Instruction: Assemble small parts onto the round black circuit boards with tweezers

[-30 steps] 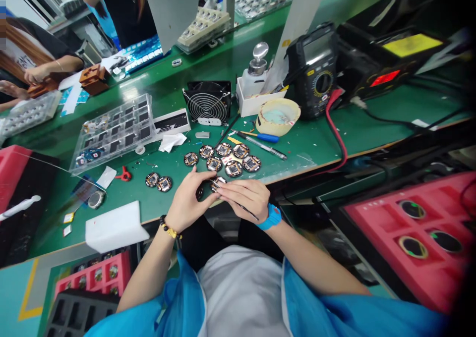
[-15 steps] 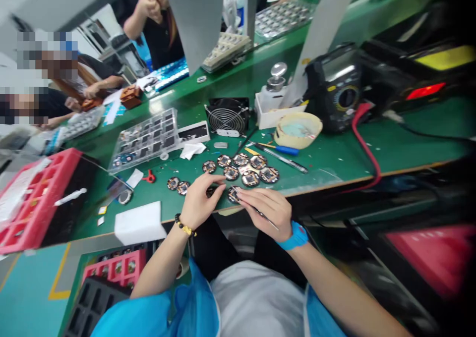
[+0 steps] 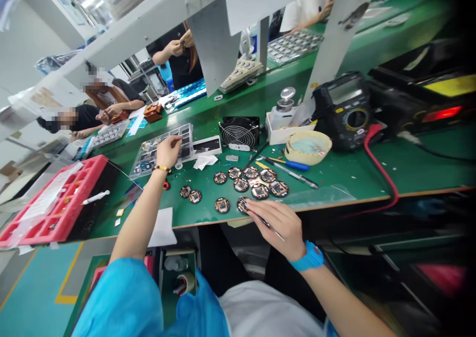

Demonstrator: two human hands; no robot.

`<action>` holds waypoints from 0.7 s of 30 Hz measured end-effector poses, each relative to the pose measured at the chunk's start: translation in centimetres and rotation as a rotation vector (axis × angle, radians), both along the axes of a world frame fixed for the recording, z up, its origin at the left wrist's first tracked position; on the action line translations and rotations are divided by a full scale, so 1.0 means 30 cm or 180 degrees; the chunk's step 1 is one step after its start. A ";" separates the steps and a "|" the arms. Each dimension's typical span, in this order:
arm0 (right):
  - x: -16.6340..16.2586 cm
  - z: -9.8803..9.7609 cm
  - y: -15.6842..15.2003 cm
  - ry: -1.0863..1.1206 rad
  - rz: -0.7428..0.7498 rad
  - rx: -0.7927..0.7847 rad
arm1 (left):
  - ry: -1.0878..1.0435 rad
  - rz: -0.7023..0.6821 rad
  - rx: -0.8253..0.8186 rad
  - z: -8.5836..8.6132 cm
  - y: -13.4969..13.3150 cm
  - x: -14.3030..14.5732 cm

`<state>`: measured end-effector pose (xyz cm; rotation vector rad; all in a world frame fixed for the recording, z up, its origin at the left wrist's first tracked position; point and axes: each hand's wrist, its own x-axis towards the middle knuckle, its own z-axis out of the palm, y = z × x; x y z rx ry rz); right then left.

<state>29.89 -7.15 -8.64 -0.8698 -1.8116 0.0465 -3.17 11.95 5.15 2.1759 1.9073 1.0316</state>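
Note:
My left hand reaches over the clear compartment box, its fingers bent and drawn together at the tips. Whatever they pinch, if anything, is too small to make out. At the bench's front edge, my right hand is closed around metal tweezers. Its fingertips rest on a small round circuit board, partly covered by them. Another round circuit board lies just left of it. Several more round boards are grouped behind, and two lie farther left.
Behind the boards stand a small fan and a white tray. A blue pen, a cream bowl, a pump bottle and a multimeter are to the right. Pink foam is at left. Other people sit across the bench.
My left hand has moved from beside the round boards forward and left to the compartment box. The board it partly covered is now exposed. My right hand still holds the tweezers at its board.

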 end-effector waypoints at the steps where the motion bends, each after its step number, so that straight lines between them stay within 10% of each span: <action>1: 0.002 0.002 -0.002 0.0003 0.0008 -0.0018 | 0.0018 -0.0062 0.0071 -0.008 -0.052 0.022; 9: -0.008 0.038 -0.020 -0.0162 -0.0074 -0.0428 | 0.0876 -0.1648 -0.0268 -0.180 -0.570 0.236; 14: -0.113 0.086 -0.011 -0.0374 -0.0076 -0.0550 | 0.0860 -0.1375 -0.0231 -0.248 -0.609 0.207; 21: -0.196 0.104 -0.004 0.0159 0.0332 -0.0927 | 0.0627 -0.1105 -0.0297 -0.194 -0.588 0.149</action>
